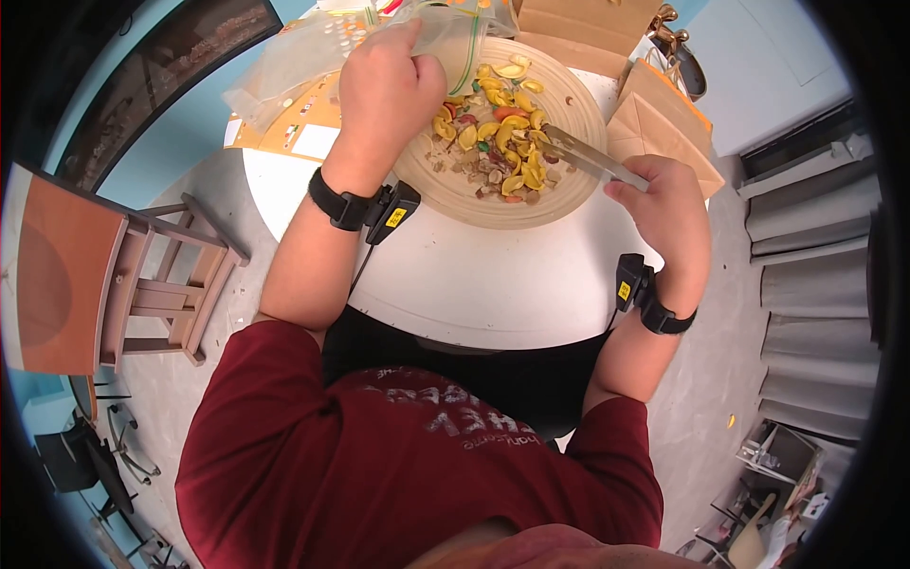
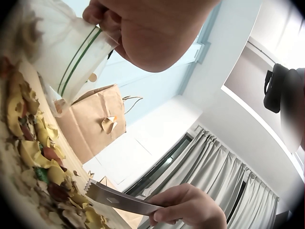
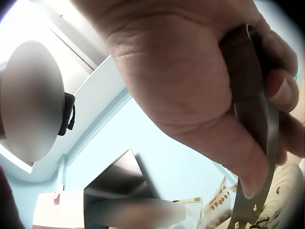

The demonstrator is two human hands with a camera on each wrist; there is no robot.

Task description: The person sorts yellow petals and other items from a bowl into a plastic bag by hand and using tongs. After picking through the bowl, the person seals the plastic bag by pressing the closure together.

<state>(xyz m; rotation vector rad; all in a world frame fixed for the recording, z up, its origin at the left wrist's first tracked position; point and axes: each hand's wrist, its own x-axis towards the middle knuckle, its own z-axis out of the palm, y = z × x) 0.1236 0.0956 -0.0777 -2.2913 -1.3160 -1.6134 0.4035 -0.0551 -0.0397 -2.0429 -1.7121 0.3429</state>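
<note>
My left hand (image 1: 389,95) grips the rim of a clear zip bag (image 1: 444,43) with a green seal line, at the far side of a round wooden plate (image 1: 569,204). In the left wrist view the curled fingers are at the edge of the bag (image 2: 62,52). A heap of yellow curled pieces (image 1: 512,128), with orange, green and brown bits, lies on the plate. Metal tongs (image 1: 592,159) are held in my right hand (image 1: 668,209), their toothed tips at the heap's right side. The right wrist view shows the thumb and fingers wrapped round the tongs (image 3: 252,114).
Brown paper bags (image 1: 654,128) stand at the right and back of the white table (image 1: 445,284). Another clear bag (image 1: 284,81) with pale pieces lies at the back left, over an orange-and-white printed sheet (image 1: 303,119). A wooden chair (image 1: 161,275) is on the left.
</note>
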